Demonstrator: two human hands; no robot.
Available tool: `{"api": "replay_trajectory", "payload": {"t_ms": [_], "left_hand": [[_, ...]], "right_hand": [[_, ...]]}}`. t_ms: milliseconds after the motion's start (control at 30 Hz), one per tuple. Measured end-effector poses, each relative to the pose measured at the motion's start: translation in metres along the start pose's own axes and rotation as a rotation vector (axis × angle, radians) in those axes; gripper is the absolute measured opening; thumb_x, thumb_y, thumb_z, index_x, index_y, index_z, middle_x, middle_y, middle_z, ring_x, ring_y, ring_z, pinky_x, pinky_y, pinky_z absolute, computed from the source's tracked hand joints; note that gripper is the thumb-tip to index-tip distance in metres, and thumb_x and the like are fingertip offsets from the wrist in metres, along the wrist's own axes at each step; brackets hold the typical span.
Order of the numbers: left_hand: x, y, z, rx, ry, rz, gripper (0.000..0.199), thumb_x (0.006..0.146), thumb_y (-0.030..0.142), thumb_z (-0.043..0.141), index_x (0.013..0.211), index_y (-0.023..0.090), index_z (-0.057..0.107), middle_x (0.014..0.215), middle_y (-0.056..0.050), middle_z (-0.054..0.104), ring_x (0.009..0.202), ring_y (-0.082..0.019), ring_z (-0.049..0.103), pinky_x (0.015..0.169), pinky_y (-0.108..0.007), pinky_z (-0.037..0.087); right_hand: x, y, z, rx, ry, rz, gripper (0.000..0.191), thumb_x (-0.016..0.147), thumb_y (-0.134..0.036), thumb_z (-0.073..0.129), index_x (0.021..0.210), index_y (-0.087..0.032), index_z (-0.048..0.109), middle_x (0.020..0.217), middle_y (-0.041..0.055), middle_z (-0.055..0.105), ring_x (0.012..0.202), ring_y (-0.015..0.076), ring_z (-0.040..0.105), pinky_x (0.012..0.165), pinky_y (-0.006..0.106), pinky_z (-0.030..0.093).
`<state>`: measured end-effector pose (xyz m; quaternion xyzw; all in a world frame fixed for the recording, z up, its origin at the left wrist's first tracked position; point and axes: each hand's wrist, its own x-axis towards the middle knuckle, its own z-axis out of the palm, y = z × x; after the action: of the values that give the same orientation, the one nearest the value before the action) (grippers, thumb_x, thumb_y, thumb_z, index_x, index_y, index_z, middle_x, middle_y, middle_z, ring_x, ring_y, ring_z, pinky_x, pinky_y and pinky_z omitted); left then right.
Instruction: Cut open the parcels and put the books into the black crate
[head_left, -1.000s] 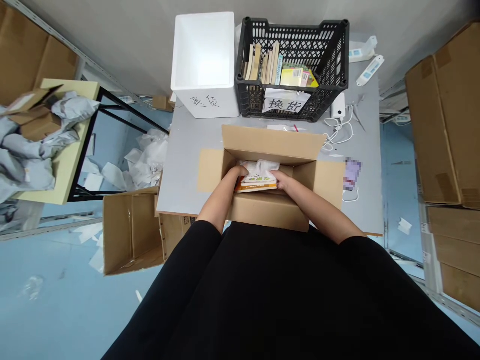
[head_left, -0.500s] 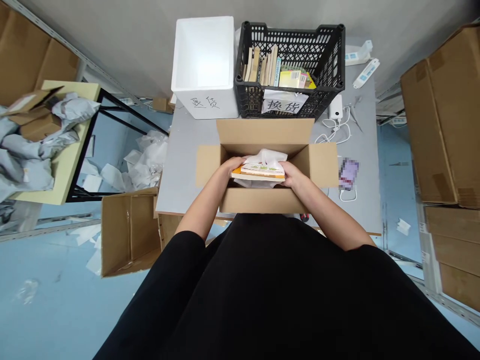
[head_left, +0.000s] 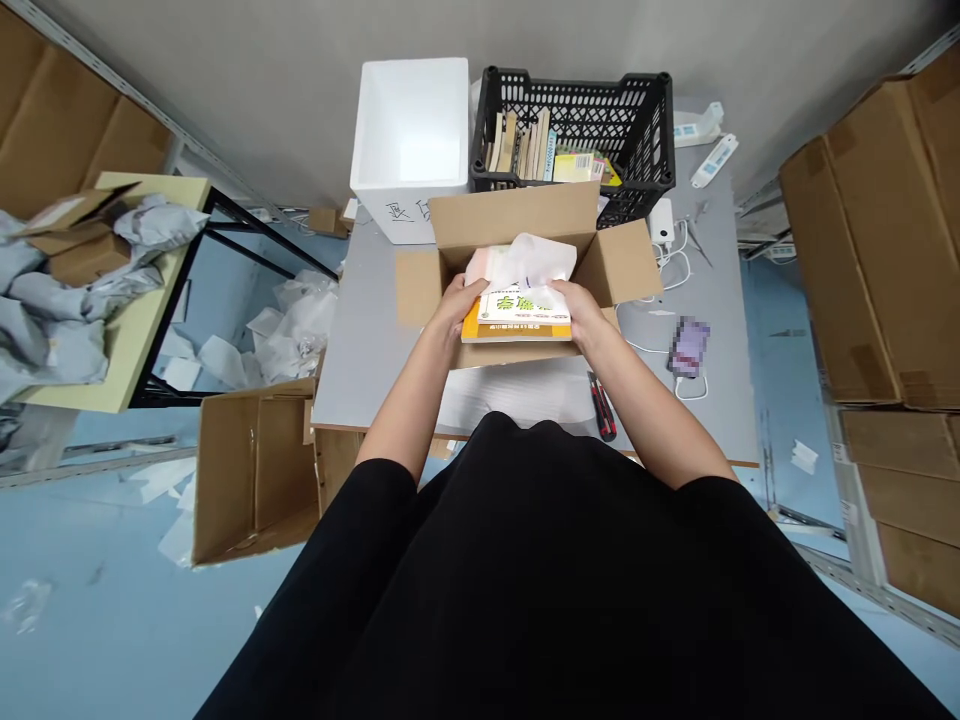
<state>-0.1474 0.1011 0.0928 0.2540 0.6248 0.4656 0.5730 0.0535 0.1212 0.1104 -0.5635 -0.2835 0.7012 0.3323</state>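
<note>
A small stack of books (head_left: pixel 517 308) with orange and white covers is gripped between my two hands, above the open cardboard box (head_left: pixel 517 212). My left hand (head_left: pixel 456 303) closes on the stack's left edge, thumb on top. On the opposite edge, my right hand (head_left: pixel 579 308) holds it the same way. A crumpled white sheet of paper (head_left: pixel 534 262) lies over the upper part of the books. The box's flaps are spread, and its inside is mostly hidden by the books. Near my body, a red and black utility knife (head_left: pixel 602 408) rests on the table.
Behind the box stand a white foam box (head_left: pixel 411 125) and a black plastic crate (head_left: pixel 637 150) with books inside. A phone (head_left: pixel 688 347) and cables lie to the right on the grey table (head_left: pixel 720 420). An open carton (head_left: pixel 255 475) sits at lower left.
Both hands have raised and tilted the books, so the top cover now shows. The cardboard box has shifted away from my body, uncovering the utility knife and a pale sheet on the table.
</note>
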Motion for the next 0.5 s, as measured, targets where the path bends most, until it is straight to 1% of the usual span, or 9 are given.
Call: {"api": "replay_trajectory", "payload": {"t_ms": [100, 200, 267, 400, 500], "left_hand": [[-0.001, 0.022, 0.0, 0.066, -0.024, 0.099, 0.044, 0.078, 0.024, 0.073, 0.116, 0.018, 0.053, 0.095, -0.009, 0.073, 0.091, -0.023, 0.073, 0.085, -0.037, 0.059], [-0.012, 0.039, 0.002, 0.124, -0.04, 0.216, 0.047, 0.08, 0.026, 0.071, 0.122, 0.019, 0.051, 0.104, -0.008, 0.072, 0.1, -0.025, 0.072, 0.091, -0.041, 0.058], [-0.026, 0.045, 0.004, 0.163, -0.038, 0.293, 0.044, 0.084, 0.026, 0.067, 0.124, 0.021, 0.05, 0.114, -0.009, 0.069, 0.107, -0.026, 0.07, 0.093, -0.042, 0.057], [-0.064, 0.041, 0.006, 0.292, 0.011, 0.427, 0.046, 0.089, 0.029, 0.062, 0.131, 0.026, 0.046, 0.13, -0.01, 0.061, 0.123, -0.029, 0.061, 0.097, -0.047, 0.054], [-0.097, 0.029, 0.003, 0.344, 0.002, 0.465, 0.051, 0.09, 0.03, 0.061, 0.137, 0.03, 0.04, 0.133, -0.008, 0.058, 0.127, -0.03, 0.057, 0.098, -0.048, 0.054]], "right_hand": [[-0.003, -0.011, 0.002, 0.058, -0.008, -0.099, 0.023, 0.09, -0.028, 0.06, 0.11, -0.017, 0.057, 0.082, 0.0042, 0.072, 0.082, 0.0218, 0.071, 0.079, 0.037, 0.061], [-0.014, -0.02, 0.001, -0.016, -0.004, -0.217, 0.029, 0.09, -0.035, 0.062, 0.115, -0.02, 0.056, 0.093, 0.005, 0.073, 0.09, 0.0222, 0.07, 0.082, 0.037, 0.06], [-0.026, -0.024, -0.001, -0.096, 0.009, -0.287, 0.032, 0.092, -0.038, 0.061, 0.119, -0.022, 0.056, 0.103, 0.0068, 0.073, 0.095, 0.0229, 0.07, 0.084, 0.038, 0.06], [-0.062, -0.02, -0.008, -0.257, 0.04, -0.38, 0.039, 0.096, -0.041, 0.055, 0.132, -0.025, 0.053, 0.119, 0.0095, 0.071, 0.103, 0.0255, 0.068, 0.087, 0.042, 0.059], [-0.095, -0.007, -0.015, -0.265, 0.037, -0.401, 0.046, 0.095, -0.042, 0.055, 0.138, -0.024, 0.051, 0.121, 0.012, 0.07, 0.11, 0.028, 0.067, 0.09, 0.044, 0.059]]}}
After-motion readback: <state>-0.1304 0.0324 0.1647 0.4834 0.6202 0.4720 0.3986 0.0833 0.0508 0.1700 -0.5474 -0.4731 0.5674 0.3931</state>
